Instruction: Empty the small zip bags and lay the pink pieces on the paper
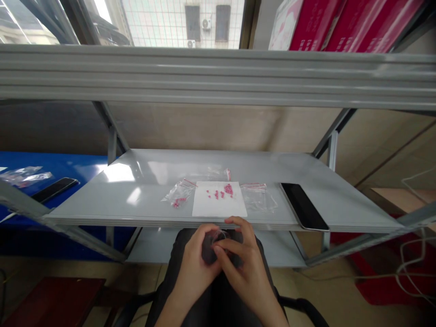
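Observation:
Over my lap, just in front of the shelf edge, my left hand [199, 256] and my right hand [243, 254] are close together. A thin, pale looped cord [222, 233] shows between them. My right thumb and index finger pinch at it, with the other fingers raised. The curled fingers of my left hand hold it from the other side; their tips are partly hidden. Beyond the hands, small pink beads [228, 189] lie in groups on a white sheet of paper [202, 210]. To its left, a clear zip bag [184, 188] has several pink beads in it.
Another clear zip bag [260, 197] lies right of the paper, and a further bag [218, 172] behind it. A dark tablet [303, 206] rests at the right of the grey shelf [102, 206]. A phone [56, 188] lies on the blue table [91, 165] at left.

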`<state>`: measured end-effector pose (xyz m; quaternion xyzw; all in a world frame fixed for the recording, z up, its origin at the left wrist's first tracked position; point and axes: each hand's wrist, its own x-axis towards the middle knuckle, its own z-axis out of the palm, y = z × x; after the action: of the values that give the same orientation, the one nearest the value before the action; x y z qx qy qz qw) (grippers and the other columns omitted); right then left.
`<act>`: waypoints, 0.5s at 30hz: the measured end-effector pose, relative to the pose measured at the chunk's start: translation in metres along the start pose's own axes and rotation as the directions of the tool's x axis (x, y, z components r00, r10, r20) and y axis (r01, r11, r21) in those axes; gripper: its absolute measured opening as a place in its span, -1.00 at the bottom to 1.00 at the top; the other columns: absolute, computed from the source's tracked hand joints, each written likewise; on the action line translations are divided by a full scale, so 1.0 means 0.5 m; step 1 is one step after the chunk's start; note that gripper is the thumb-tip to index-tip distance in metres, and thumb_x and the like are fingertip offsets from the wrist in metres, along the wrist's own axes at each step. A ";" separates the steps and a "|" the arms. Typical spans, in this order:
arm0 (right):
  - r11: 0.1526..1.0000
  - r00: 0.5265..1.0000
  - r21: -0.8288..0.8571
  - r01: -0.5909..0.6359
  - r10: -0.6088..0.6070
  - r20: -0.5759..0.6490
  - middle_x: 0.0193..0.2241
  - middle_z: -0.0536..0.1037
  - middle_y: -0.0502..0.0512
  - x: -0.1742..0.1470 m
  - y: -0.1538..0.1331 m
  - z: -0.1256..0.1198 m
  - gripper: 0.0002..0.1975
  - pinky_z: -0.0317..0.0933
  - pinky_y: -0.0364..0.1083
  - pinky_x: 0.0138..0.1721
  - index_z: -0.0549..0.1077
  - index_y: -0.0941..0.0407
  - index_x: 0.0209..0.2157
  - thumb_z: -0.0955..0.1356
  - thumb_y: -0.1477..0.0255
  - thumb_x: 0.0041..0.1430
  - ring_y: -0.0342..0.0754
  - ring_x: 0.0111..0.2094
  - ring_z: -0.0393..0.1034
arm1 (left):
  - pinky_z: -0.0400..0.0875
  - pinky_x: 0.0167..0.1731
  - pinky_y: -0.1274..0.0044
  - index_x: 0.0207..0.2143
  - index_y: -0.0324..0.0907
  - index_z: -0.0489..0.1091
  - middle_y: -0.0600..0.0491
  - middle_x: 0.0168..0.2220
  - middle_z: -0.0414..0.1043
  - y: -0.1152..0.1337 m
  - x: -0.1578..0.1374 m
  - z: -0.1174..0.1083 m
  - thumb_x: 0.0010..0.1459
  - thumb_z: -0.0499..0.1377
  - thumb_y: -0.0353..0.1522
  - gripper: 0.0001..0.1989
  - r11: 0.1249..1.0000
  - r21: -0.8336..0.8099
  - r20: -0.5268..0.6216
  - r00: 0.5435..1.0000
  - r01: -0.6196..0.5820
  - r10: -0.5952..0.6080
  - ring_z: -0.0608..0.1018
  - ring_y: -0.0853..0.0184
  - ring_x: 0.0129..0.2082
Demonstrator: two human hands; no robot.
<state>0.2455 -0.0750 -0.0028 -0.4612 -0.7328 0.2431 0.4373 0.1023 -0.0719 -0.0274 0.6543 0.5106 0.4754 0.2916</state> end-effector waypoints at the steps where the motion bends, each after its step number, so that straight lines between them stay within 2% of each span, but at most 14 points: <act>1: 1.000 1.000 0.020 0.003 -0.003 -0.002 0.06 0.30 0.16 0.001 0.000 -0.003 -0.85 0.13 0.13 0.11 0.58 0.01 -0.32 0.35 0.48 0.21 0.17 0.14 0.16 | 0.43 -0.16 0.42 -0.11 -0.12 0.35 0.02 -0.19 0.50 0.003 0.003 -0.004 0.03 0.28 -0.42 -0.67 0.997 -0.072 0.047 0.999 0.030 -0.027 0.55 0.23 -0.19; 3: 0.997 1.000 0.073 0.014 -0.015 0.009 -0.01 0.35 0.14 0.003 0.000 -0.015 -0.85 0.14 0.10 0.10 0.58 -0.01 -0.30 0.34 0.45 0.23 0.13 0.09 0.20 | 0.41 -0.13 0.43 -0.12 -0.13 0.34 0.03 -0.19 0.49 0.004 0.009 -0.011 0.04 0.29 -0.39 -0.68 0.972 -0.219 0.146 0.987 0.091 -0.059 0.54 0.25 -0.18; 5: 0.989 0.997 0.142 0.046 -0.053 0.049 -0.10 0.41 0.12 0.007 -0.001 -0.033 -0.85 0.17 0.07 0.05 0.56 0.00 -0.28 0.33 0.44 0.25 0.09 0.02 0.24 | 0.41 -0.15 0.45 -0.12 -0.14 0.33 0.03 -0.21 0.48 0.000 0.013 -0.018 0.04 0.32 -0.33 -0.64 0.903 -0.386 0.258 0.962 0.186 -0.088 0.53 0.28 -0.20; 8: 0.971 0.972 0.207 0.123 -0.159 0.170 -0.18 0.49 0.09 0.016 -0.001 -0.060 -0.83 0.20 0.05 -0.02 0.53 0.02 -0.22 0.33 0.50 0.21 0.06 -0.07 0.28 | 0.41 -0.26 0.50 -0.11 -0.15 0.34 0.05 -0.27 0.44 -0.015 0.016 -0.023 -0.08 0.41 -0.19 -0.49 0.688 -0.607 0.448 0.886 0.398 -0.117 0.51 0.32 -0.30; 10: 0.965 0.941 0.195 0.174 -0.221 0.256 -0.22 0.53 0.07 0.023 0.000 -0.072 -0.82 0.20 0.05 -0.06 0.52 0.03 -0.22 0.32 0.54 0.21 0.04 -0.13 0.29 | 0.38 -0.32 0.54 -0.15 -0.18 0.38 0.06 -0.34 0.41 -0.025 0.016 -0.022 -0.18 0.45 -0.13 -0.43 0.555 -0.656 0.551 0.827 0.511 -0.110 0.49 0.36 -0.36; 12: 0.963 0.908 0.172 0.206 -0.254 0.334 -0.30 0.56 0.04 0.029 0.001 -0.077 -0.81 0.19 0.04 -0.08 0.50 0.05 -0.29 0.28 0.57 0.26 0.01 -0.20 0.31 | 0.33 -0.38 0.57 -0.19 -0.21 0.42 0.07 -0.39 0.40 -0.033 0.014 -0.018 -0.24 0.48 -0.12 -0.41 0.471 -0.659 0.614 0.781 0.586 -0.112 0.47 0.40 -0.42; 15: 0.964 0.886 0.170 0.203 -0.255 0.387 -0.41 0.54 0.03 0.033 0.004 -0.076 -0.74 0.19 0.03 -0.11 0.45 0.07 -0.39 0.21 0.56 0.34 0.00 -0.23 0.29 | 0.31 -0.41 0.60 -0.18 -0.23 0.43 0.08 -0.41 0.40 -0.042 0.010 -0.009 -0.27 0.50 -0.12 -0.38 0.360 -0.672 0.653 0.747 0.648 -0.126 0.46 0.43 -0.47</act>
<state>0.2760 -0.0612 0.0214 -0.2828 -0.8399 0.3254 0.3296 0.0902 -0.0610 -0.0421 0.3601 0.2450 0.3931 0.8098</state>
